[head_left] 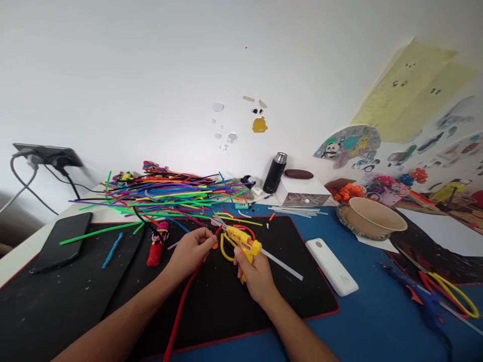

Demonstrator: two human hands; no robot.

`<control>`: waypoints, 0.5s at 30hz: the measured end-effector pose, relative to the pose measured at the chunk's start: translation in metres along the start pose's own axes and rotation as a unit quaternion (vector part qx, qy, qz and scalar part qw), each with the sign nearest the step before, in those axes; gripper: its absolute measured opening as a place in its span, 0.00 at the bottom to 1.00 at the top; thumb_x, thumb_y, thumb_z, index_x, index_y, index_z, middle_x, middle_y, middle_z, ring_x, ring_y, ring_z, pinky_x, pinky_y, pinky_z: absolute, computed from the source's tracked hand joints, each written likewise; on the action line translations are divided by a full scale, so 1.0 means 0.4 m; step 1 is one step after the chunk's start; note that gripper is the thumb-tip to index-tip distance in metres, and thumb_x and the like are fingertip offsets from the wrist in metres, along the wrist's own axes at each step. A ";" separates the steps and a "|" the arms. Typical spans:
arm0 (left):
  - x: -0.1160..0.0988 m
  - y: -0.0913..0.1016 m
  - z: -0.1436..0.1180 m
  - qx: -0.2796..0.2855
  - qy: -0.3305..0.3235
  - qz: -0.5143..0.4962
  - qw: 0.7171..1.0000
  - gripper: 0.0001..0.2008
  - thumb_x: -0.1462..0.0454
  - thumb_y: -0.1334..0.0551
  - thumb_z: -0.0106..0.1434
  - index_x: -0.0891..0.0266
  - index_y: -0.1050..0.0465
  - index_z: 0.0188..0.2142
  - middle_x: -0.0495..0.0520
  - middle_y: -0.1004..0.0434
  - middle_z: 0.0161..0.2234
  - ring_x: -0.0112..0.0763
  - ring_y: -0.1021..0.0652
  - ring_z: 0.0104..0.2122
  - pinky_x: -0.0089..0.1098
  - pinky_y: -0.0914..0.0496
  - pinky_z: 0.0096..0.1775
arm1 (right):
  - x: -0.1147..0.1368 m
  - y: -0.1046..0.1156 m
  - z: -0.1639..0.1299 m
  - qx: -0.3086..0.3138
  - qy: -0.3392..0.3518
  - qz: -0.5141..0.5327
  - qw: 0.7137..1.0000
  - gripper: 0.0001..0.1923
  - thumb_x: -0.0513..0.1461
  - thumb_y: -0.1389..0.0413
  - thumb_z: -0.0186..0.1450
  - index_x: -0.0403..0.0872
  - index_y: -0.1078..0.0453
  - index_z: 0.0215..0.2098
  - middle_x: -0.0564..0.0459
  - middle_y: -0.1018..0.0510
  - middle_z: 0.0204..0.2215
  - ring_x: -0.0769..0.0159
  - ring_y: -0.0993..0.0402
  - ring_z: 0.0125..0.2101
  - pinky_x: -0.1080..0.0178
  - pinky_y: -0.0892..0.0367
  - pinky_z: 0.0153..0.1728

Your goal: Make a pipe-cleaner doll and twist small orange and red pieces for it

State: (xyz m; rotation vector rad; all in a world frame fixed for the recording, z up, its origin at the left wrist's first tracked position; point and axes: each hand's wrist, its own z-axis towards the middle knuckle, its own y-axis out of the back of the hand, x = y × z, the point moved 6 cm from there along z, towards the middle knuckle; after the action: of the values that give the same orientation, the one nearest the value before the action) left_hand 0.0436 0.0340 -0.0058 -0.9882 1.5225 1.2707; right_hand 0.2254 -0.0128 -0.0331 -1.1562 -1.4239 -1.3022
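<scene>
Touching left hand (190, 250): glue gun (241, 241) nozzle

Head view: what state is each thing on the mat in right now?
Glue gun: gripped in right hand, light on, stick loaded.
Red pipe cleaner: pinched by left hand at the nozzle.
Phone: screen dark, lying flat.
Flask: upright, capped.
Bowl: upright.

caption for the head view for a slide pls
Right hand grips a yellow glue gun while the left hand holds a red pipe cleaner at its tip, over a black mat.
</scene>
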 end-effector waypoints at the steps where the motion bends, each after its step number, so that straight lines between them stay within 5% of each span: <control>1: -0.002 0.000 -0.001 -0.001 0.001 0.002 1.000 0.17 0.48 0.38 0.57 0.58 0.33 0.25 0.41 0.38 0.14 0.26 0.37 0.16 0.28 0.47 0.23 | -0.002 0.000 -0.001 0.001 0.000 -0.001 1.000 0.33 0.66 0.48 0.65 0.45 0.31 0.27 0.58 0.34 0.13 0.72 0.38 0.13 0.69 0.43 0.17; 15: -0.004 0.002 -0.001 0.000 -0.002 0.010 1.000 0.17 0.48 0.39 0.58 0.58 0.33 0.25 0.41 0.38 0.15 0.26 0.37 0.17 0.28 0.46 0.23 | -0.003 -0.005 0.000 0.009 0.009 -0.025 1.000 0.31 0.64 0.47 0.66 0.46 0.33 0.24 0.58 0.34 0.13 0.72 0.38 0.13 0.69 0.43 0.17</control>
State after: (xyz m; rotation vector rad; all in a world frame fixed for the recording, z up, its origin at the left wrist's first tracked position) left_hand 0.0432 0.0339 -0.0042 -0.9724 1.5326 1.2858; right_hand 0.2235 -0.0130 -0.0345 -1.1003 -1.4575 -1.3288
